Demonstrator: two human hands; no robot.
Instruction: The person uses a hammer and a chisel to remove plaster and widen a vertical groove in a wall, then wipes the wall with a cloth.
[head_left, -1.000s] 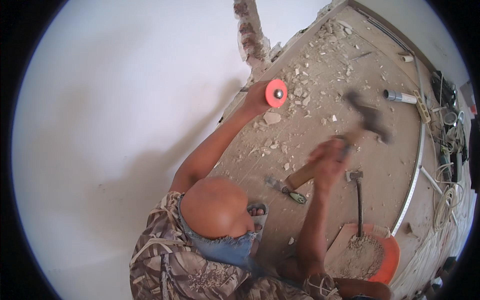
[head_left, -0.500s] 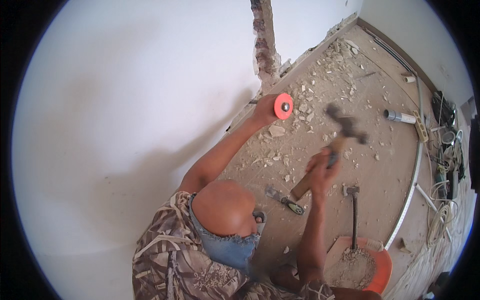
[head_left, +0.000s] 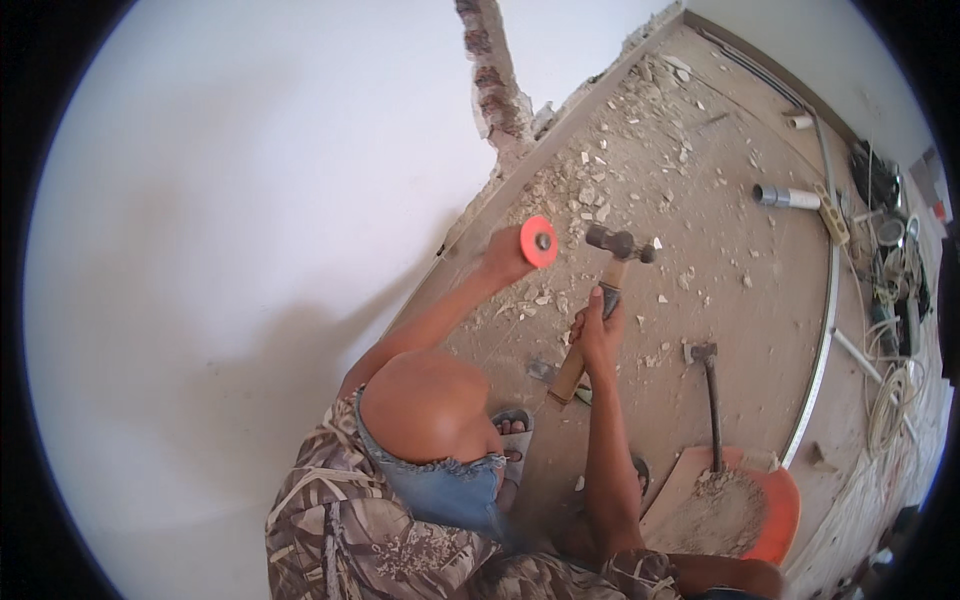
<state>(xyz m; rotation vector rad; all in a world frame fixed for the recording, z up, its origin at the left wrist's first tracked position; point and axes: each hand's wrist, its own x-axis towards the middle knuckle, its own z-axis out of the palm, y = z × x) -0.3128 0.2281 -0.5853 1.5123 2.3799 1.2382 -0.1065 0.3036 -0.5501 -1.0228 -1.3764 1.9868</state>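
My left hand [head_left: 504,256] is closed around a chisel, beside the foot of the wall. The chisel's round red hand guard [head_left: 529,256] and metal striking end face up; its blade is hidden behind the hand. My right hand [head_left: 598,335] grips a ball-peen hammer [head_left: 620,245] by its wooden handle. The hammer head hangs in the air to the right of the guard, apart from it. Beneath the handle's lower end lies a scraper [head_left: 541,371], partly covered. A broken-out channel [head_left: 492,85] runs down the white wall to the floor, showing rough masonry.
Plaster rubble [head_left: 590,190] covers the floor along the wall. An orange dustpan-like container [head_left: 785,515] holds debris, with a second hammer [head_left: 712,400] leaning on it. A grey-white pipe [head_left: 790,197], a power strip [head_left: 833,222], cable coils [head_left: 890,405] and tools lie at right.
The hammer has swung left and nearer to the chisel guard, and its blur is gone. My left hand with the chisel sits lower and further left in view; the whole view has shifted slightly.
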